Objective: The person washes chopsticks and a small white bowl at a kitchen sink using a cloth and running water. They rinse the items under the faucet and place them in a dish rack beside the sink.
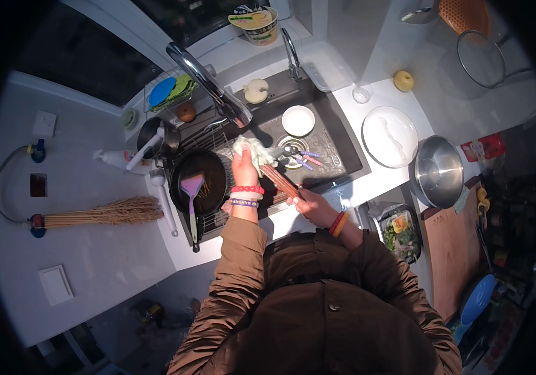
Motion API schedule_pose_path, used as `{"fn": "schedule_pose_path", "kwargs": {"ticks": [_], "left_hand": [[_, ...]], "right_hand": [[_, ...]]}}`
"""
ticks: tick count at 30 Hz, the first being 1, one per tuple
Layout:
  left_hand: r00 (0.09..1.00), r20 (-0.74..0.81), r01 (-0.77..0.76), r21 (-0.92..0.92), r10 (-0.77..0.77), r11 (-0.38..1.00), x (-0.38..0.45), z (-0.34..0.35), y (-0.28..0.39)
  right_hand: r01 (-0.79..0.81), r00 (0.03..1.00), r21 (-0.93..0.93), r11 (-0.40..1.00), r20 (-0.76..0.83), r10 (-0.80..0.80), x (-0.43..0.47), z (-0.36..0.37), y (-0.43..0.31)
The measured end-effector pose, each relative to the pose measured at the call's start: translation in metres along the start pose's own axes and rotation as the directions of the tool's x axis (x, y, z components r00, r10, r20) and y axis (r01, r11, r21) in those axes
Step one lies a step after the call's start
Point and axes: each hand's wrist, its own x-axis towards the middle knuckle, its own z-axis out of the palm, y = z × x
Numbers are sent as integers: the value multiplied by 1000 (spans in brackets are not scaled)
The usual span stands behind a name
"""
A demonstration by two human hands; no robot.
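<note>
My left hand (245, 168) grips a pale, crumpled dishcloth (255, 147) that wraps the far ends of a bundle of reddish-brown chopsticks (279, 180). The near ends of the bundle are in my right hand (316, 207). Both hands are above the dark sink (354, 161). In its basin a white bowl (298, 120) stands behind the drain strainer (286, 143). Several utensils with purple and pink handles (310, 159) lie over the drain; the cloth is close to their heads. Left of my left hand, a black frying pan (216, 187) holds a pink-and-purple spatula (192, 185).
A chrome faucet (212, 86) arches over the sink from behind. A white plate (390, 136) and a steel bowl (439, 171) stand to the right, near a wooden cutting board (453, 248) and a tray of greens (398, 234). A straw brush (108, 213) hangs at left.
</note>
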Motion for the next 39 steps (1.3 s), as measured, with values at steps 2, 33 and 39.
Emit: {"fn": "schedule_pose_path", "kwargs": {"ticks": [2, 33, 39], "left_hand": [[997, -66, -27, 46, 30, 999, 5, -4, 4], [988, -9, 150, -96, -151, 984, -21, 9, 12], [987, -104, -60, 453, 119, 889, -15, 1, -3]], "right_hand": [[-12, 1000, -63, 998, -15, 11, -10, 0, -11], [169, 985, 136, 976, -55, -163, 9, 4, 22], [167, 980, 83, 982, -125, -156, 9, 8, 17]]}}
